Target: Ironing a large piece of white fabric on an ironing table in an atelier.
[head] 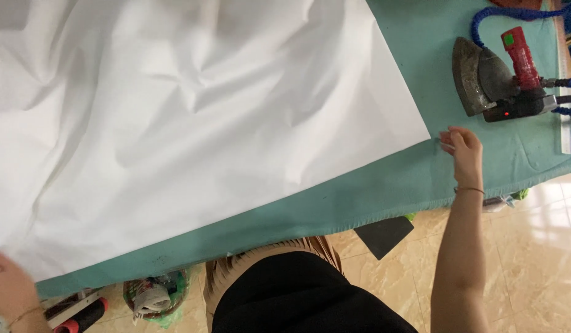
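Left hand point(11, 287) sits at the near-left corner of the white fabric point(193, 123), grip cut off so can't tell. The sheet runs lengthwise across the teal table point(359, 197). Right hand point(464, 154), fingers loosely open, touches its right corner, iron point(495, 77) just beyond.

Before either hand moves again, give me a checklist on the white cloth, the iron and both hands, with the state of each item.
1. White cloth lies flat: not ok, creases run across its middle and left part.
2. Cloth corner by the right hand sits on the green table cover: ok.
3. Right hand apart from the iron: ok, a strip of cover lies between them.
4. Iron clear of the cloth: ok, it rests on bare cover.
5. Iron's heat: cannot tell, only a small red light shows.
6. Left hand gripping the cloth edge: cannot tell, it is cut off at the frame's corner.
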